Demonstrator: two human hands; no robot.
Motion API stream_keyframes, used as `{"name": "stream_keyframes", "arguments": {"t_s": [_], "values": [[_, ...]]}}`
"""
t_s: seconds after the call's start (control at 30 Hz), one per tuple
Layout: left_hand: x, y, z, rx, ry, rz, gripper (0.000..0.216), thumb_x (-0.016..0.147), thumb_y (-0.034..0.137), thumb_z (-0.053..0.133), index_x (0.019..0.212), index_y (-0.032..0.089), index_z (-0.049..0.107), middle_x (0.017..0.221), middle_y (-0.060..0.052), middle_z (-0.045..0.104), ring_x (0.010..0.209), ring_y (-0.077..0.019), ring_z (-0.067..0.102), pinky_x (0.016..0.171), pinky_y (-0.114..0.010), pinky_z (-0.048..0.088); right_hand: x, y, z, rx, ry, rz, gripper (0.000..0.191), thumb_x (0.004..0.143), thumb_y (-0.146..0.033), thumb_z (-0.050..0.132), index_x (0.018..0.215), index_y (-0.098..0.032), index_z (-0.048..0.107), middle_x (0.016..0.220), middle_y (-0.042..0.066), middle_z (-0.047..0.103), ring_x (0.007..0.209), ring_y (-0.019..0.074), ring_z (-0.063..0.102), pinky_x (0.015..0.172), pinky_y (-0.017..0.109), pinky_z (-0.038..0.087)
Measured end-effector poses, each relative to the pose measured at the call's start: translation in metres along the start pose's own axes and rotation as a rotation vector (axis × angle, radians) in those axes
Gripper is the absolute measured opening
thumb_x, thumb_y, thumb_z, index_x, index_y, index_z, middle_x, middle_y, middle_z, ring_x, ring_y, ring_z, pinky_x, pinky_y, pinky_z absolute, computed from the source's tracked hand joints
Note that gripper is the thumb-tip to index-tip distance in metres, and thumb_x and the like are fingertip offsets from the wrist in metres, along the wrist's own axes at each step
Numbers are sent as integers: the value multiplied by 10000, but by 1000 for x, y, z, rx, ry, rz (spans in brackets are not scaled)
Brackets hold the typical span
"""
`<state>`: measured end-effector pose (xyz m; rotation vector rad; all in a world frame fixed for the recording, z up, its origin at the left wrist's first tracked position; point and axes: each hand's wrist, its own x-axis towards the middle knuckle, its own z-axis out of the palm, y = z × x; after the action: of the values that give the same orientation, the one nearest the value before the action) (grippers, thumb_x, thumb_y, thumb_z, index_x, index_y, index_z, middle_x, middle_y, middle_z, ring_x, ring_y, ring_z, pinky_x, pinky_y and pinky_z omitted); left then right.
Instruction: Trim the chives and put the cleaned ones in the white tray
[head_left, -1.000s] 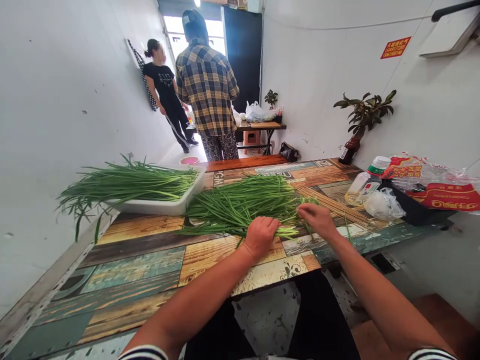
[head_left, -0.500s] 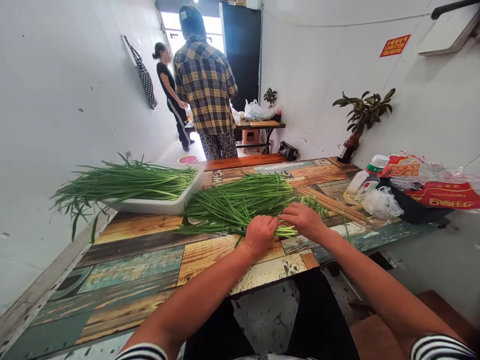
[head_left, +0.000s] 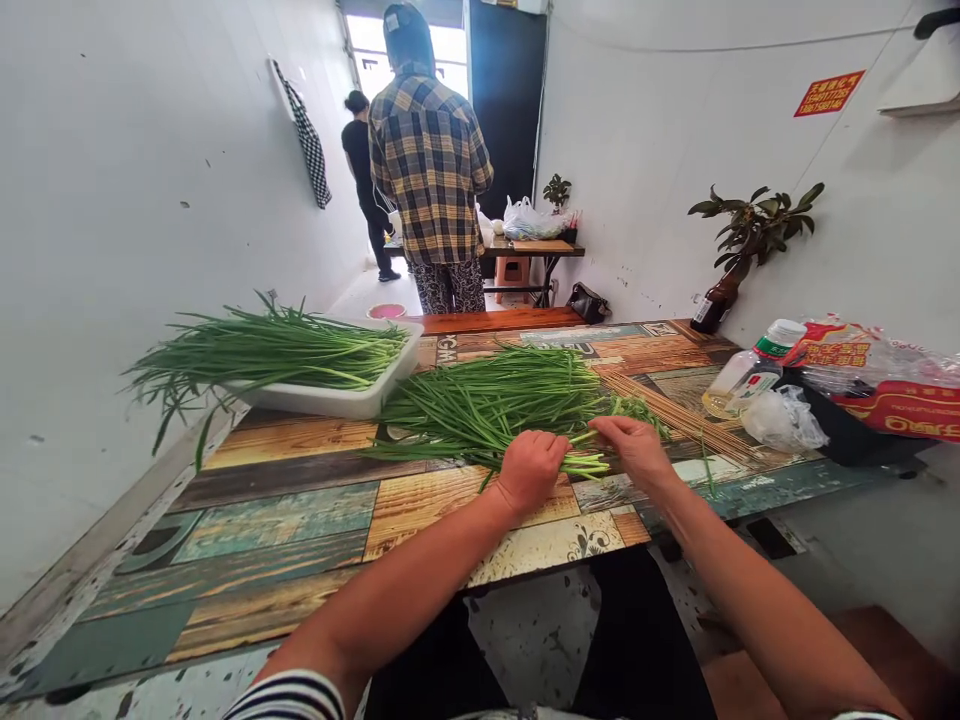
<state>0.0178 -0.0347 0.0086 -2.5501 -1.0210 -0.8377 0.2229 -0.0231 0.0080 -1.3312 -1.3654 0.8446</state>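
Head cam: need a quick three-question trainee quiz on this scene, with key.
1. True or false: the left hand is gripping green onions.
2. What is in the white tub? A) green onions B) sticks C) plastic bags
3. Fill in: the leafy plant grows out of a brown ____.

Key: 1 true; 2 A; 3 bottle

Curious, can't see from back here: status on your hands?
Left hand closed on green chive bunch; right hand on its stems. White tray alongside, not blocking.
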Motion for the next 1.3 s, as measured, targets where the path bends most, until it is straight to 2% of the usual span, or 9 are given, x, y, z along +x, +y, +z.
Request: {"name": "stream_keyframes", "arguments": {"t_s": [0.13, 0.27, 0.4, 0.67, 0.77, 0.83, 0.9, 1.1, 1.3], "values": [[0, -2, 3, -7, -4, -23, 238, 966, 239, 368, 838, 174, 557, 713, -47, 591, 705, -182, 565, 618, -310, 373, 21, -19, -22, -157, 155, -15, 435, 652, -586, 663, 588, -157, 644, 541, 8, 580, 505, 109, 456, 484, 245, 355], [0, -2, 3, -1, 6, -25, 211, 960, 241, 391, 850, 172, 558, 711, -44, 593, 703, -184, 569, 617, -306, 369, 16, -41, -21, -173, -101, 72, 544, 709, -681, 531, 634, -158, 659, 571, 26, 596, 474, 107, 447, 442, 245, 319], [0, -1, 3, 13, 12, -27, 213, 957, 235, 391, 858, 170, 567, 717, -43, 600, 704, -184, 567, 616, -306, 370, 4, -37, -14, -263, -253, -9, 476, 736, -626, 553, 587, -175, 573, 527, -26, 500, 485, 95, 399, 468, 238, 300], [-2, -1, 1, -2, -15, -23, 230, 958, 232, 376, 850, 172, 571, 748, -49, 597, 727, -185, 553, 638, -316, 381, 27, -23, -37, -876, -23, -273, 487, 870, -497, 430, 504, -197, 542, 568, 41, 546, 616, 170, 511, 597, 284, 375], [0, 0, -2, 3, -31, 6, 208, 945, 233, 403, 835, 180, 572, 734, -49, 582, 743, -196, 536, 653, -326, 383, 41, -25, -32, -1039, 78, -366, 373, 882, -408, 459, 644, -193, 650, 725, 96, 628, 766, 217, 573, 678, 314, 418], [2, 0, -4, 7, -25, 26, 171, 929, 211, 430, 834, 187, 570, 724, -44, 572, 769, -205, 524, 675, -331, 387, 50, -22, -26, -1053, 31, -480, 192, 832, -319, 555, 867, -188, 692, 879, 99, 659, 867, 223, 579, 747, 328, 434], [2, 0, -5, -1, -17, 26, 144, 921, 184, 436, 866, 191, 569, 735, -41, 567, 781, -203, 516, 687, -328, 396, 56, -18, -23, -1051, -87, -543, 194, 792, -255, 608, 953, -184, 691, 894, 84, 673, 888, 217, 573, 793, 344, 435], [1, -1, -2, -8, 26, -59, 196, 951, 212, 374, 997, 179, 562, 760, -38, 551, 721, -184, 518, 638, -303, 419, 40, -30, -31, -751, -348, -497, 282, 854, -414, 544, 822, -202, 727, 764, 49, 685, 767, 178, 583, 735, 298, 440], [1, 0, -8, -112, 149, -36, 252, 965, 259, 361, 1002, 160, 589, 852, -73, 590, 791, -182, 538, 718, -303, 463, -7, -63, -26, -514, -389, -362, 354, 845, -481, 520, 744, -193, 700, 708, 30, 656, 688, 154, 574, 647, 260, 437]]}}
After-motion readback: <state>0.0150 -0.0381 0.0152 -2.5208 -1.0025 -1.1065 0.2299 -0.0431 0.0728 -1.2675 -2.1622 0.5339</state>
